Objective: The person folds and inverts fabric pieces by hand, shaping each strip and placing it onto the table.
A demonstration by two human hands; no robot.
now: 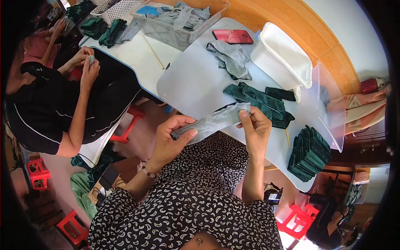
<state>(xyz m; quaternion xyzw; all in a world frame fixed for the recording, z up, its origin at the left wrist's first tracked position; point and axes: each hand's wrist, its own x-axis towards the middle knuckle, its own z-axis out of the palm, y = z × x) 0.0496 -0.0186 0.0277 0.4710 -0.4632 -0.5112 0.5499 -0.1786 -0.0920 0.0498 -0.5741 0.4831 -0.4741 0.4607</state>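
A strip of grey-green fabric (213,122) is stretched between my hands above my lap, at the near edge of the white table (179,85). My left hand (173,136) pinches its left end between thumb and fingers. At its right end, my right hand (254,127) is closed on the fabric, thumb on top. Just beyond lie dark green velvet pieces (262,100). Farther back is a crumpled grey cloth (231,58). To the right of my right hand stands a neat stack of dark green pieces (309,154).
A white bin (281,54), a red phone (232,36) and a clear tub of grey fabric (166,33) stand at the back. A clear plastic panel (327,108) is at right. A person in black (54,100) sits at left, hands on a small piece. Red stools (129,123) are below.
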